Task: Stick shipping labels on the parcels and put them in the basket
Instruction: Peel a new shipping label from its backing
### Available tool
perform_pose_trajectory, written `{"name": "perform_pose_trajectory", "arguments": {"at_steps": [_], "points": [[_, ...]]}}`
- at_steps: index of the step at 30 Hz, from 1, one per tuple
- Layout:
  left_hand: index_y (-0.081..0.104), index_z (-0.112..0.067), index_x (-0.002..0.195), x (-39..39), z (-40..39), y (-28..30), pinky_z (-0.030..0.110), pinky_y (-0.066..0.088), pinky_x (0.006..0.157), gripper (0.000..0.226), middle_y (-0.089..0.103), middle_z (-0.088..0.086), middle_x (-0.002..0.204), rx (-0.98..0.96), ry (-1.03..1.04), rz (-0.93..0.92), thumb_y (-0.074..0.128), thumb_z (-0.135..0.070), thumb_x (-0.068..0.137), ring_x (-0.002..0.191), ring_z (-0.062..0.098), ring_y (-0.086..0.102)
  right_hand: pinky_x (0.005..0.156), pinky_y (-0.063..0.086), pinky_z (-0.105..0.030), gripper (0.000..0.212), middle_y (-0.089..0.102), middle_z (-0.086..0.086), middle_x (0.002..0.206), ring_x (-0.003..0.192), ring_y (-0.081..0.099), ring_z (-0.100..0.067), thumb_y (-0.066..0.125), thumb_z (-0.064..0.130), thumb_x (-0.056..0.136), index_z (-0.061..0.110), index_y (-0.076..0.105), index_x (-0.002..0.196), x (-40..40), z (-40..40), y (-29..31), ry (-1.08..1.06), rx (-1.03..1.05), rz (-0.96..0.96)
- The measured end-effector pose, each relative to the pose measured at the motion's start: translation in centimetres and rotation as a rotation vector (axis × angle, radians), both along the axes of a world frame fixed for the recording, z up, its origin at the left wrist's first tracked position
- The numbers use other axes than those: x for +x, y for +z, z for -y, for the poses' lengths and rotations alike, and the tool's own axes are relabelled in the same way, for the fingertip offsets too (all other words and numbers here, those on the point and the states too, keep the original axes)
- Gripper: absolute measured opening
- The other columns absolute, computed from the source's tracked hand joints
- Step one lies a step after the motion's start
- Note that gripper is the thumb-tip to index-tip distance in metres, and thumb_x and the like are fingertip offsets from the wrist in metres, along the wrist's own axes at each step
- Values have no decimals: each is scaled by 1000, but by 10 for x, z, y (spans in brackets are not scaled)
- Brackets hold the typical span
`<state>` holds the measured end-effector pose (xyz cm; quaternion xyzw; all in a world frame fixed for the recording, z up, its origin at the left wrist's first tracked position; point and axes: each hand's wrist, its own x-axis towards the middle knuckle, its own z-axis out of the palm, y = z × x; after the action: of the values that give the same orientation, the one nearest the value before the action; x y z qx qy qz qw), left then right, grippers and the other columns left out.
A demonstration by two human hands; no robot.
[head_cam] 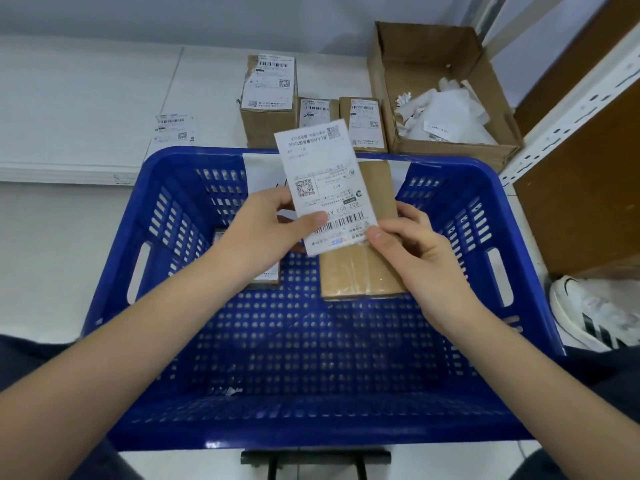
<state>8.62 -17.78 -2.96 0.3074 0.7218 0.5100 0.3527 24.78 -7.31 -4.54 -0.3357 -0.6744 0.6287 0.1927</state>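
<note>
Over the blue plastic basket (467,216) I hold a white shipping label (322,181) above a brown cardboard parcel (360,268). My left hand (266,233) pinches the label's lower left edge with thumb on top. My right hand (412,251) pinches the label's lower right corner and holds the parcel underneath. Another labelled parcel (266,275) lies in the basket, mostly hidden under my left wrist.
Three labelled parcels (268,98) stand behind the basket on the white floor. A loose label (173,128) lies to the left. An open cardboard box (446,147) with crumpled backing paper sits at the right, beside a white metal shelf post (568,116). A white shoe (588,313) is at the far right.
</note>
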Motion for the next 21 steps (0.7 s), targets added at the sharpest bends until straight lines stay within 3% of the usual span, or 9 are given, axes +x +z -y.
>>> {"name": "perform_pose_trajectory", "arguments": {"at_steps": [4, 9, 15, 21], "points": [[67, -20, 112, -7, 2, 2, 17, 56, 67, 21, 68, -11, 110, 0, 28, 14, 61, -15, 93, 91, 5, 67, 79, 39, -1, 15, 41, 13, 135, 109, 44, 19, 62, 19, 88, 30, 71, 92, 0, 0, 2, 25, 2, -14], [66, -24, 107, -6, 2, 4, 15, 55, 64, 18, 67, -15, 107, 10, 19, -7, 62, -15, 92, 90, 1, 66, 79, 39, 0, 14, 41, 11, 137, 121, 41, 12, 63, 20, 87, 30, 72, 91, 1, 0, 3, 37, 1, -14], [67, -24, 103, -7, 2, 3, 13, 53, 60, 16, 67, -17, 103, 16, 19, -5, 63, -14, 91, 86, -1, 67, 81, 40, -1, 16, 40, 9, 139, 131, 36, 1, 61, 36, 78, 32, 71, 90, 1, 1, 4, 76, 71, 0], [61, -14, 107, -5, 0, -3, 16, 54, 61, 22, 67, -8, 104, -32, 73, -68, 69, -20, 87, 84, 4, 67, 82, 38, 0, 14, 40, 5, 138, 130, 37, -1, 61, 19, 89, 30, 70, 89, 1, 1, 4, 81, 98, 9]]}}
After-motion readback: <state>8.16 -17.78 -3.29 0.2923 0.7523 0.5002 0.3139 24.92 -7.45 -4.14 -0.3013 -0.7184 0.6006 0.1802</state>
